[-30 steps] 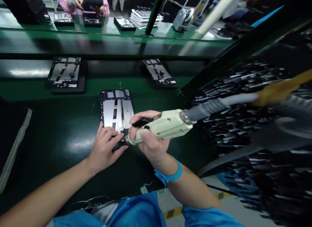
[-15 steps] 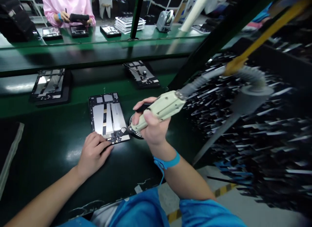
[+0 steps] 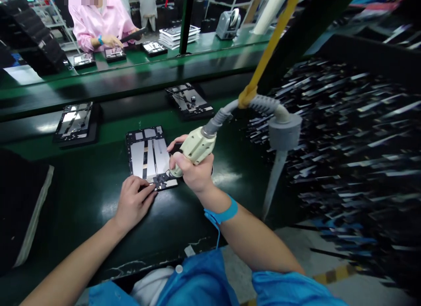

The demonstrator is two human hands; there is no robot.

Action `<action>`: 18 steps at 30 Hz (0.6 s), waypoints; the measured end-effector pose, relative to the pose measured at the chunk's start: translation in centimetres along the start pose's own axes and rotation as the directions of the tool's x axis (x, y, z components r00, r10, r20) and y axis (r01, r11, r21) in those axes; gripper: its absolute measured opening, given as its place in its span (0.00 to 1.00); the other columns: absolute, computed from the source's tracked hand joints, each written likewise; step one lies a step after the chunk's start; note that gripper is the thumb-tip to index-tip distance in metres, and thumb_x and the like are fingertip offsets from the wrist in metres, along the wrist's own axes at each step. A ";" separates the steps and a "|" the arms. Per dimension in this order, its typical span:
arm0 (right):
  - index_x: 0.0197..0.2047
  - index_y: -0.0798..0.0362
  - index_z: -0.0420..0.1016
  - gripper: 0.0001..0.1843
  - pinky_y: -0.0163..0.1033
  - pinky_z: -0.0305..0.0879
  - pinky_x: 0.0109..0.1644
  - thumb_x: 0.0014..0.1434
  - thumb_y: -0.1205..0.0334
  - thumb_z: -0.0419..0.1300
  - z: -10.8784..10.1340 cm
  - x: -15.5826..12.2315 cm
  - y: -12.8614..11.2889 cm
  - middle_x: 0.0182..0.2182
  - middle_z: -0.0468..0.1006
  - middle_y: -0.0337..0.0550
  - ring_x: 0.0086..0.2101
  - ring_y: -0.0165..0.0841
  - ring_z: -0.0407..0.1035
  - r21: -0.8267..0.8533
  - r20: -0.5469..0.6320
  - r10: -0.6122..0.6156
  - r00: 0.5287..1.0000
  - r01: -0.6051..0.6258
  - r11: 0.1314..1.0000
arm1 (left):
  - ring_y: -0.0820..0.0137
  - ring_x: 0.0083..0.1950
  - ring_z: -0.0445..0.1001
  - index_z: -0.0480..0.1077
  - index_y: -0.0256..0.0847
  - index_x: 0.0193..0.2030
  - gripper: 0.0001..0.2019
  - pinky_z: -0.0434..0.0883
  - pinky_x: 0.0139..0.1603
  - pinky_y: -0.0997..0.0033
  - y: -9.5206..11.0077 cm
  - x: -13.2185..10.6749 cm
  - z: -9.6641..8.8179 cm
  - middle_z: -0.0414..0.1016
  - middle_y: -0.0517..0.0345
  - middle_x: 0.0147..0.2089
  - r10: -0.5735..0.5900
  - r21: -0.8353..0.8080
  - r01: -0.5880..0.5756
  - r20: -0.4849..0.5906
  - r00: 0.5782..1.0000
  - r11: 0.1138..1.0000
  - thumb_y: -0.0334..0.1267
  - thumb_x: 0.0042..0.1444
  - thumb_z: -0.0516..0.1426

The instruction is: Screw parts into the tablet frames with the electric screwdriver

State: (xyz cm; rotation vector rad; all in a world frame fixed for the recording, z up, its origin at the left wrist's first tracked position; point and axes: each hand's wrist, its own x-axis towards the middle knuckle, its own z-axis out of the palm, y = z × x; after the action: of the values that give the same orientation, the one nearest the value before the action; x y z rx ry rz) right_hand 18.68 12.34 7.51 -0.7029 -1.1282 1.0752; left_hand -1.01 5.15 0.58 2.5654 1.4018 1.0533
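An opened tablet chassis [image 3: 148, 154] with silver plates lies flat on the dark green bench. My left hand [image 3: 133, 204] presses its fingertips on the chassis's near-left corner, fingers bent and together. My right hand [image 3: 192, 170] is wrapped round a cream electric screwdriver [image 3: 194, 148], whose tip points down at the chassis's near-right corner. A grey ribbed hose [image 3: 256, 105] runs from the tool's back up to a yellow strap [image 3: 268, 51]. A blue wrist strap [image 3: 223, 214] circles my right wrist.
Two more open chassis, one on the left [image 3: 74, 122] and one behind [image 3: 189, 100], lie on the conveyor. A person in pink [image 3: 98, 23] works at the far bench beside stacked panels [image 3: 179, 34]. A black pad [image 3: 19, 205] sits at left. Dark blurred racks [image 3: 345, 144] fill the right.
My right hand has carried the screwdriver from the small dish beside the chassis back onto the chassis's near-right corner. The hose and strap swung left. My left hand stayed on the corner.
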 end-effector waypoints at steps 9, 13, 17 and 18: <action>0.42 0.52 0.76 0.14 0.37 0.73 0.27 0.54 0.57 0.68 -1.0 1.1 0.8 0.33 0.82 0.39 0.21 0.27 0.71 -0.120 -0.023 -0.018 1.000 0.016 0.993 | 0.59 0.53 0.75 0.82 0.47 0.47 0.14 0.70 0.62 0.54 -2.5 0.5 -1.7 0.79 0.52 0.48 -0.567 -0.329 0.528 -0.028 0.823 0.783 0.39 0.53 0.70; 0.43 0.52 0.77 0.13 0.38 0.73 0.28 0.55 0.58 0.69 -1.6 1.4 1.5 0.34 0.82 0.40 0.22 0.29 0.72 -0.126 -0.025 -0.053 0.998 0.049 0.991 | 0.60 0.50 0.78 0.75 0.39 0.56 0.18 0.75 0.57 0.53 -11.7 3.9 -5.8 0.77 0.45 0.51 -0.865 -0.396 0.770 -0.201 0.459 0.501 0.45 0.63 0.61; 0.43 0.53 0.78 0.12 0.40 0.75 0.33 0.56 0.59 0.68 -2.0 1.5 1.6 0.36 0.82 0.43 0.28 0.32 0.75 -0.180 -0.010 -0.071 0.997 0.068 0.981 | 0.59 0.40 0.81 0.69 0.30 0.58 0.19 0.80 0.40 0.57 -20.8 6.5 -9.8 0.76 0.44 0.40 -0.971 -0.443 0.876 -0.217 0.102 0.191 0.42 0.67 0.56; 0.44 0.52 0.78 0.12 0.41 0.75 0.34 0.56 0.59 0.68 -2.1 1.4 1.6 0.36 0.82 0.43 0.29 0.33 0.76 -0.194 -0.009 -0.075 0.997 0.072 0.978 | 0.58 0.40 0.80 0.68 0.29 0.58 0.19 0.79 0.39 0.57 -22.4 6.8 -10.4 0.76 0.43 0.41 -0.972 -0.437 0.889 -0.235 0.030 0.133 0.41 0.66 0.57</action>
State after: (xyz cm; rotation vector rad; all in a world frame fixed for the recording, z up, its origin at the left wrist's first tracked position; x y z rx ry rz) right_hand 20.25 14.40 5.94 -0.8148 -1.2461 0.9032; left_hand -20.89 20.70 4.81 0.5891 2.3436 1.3140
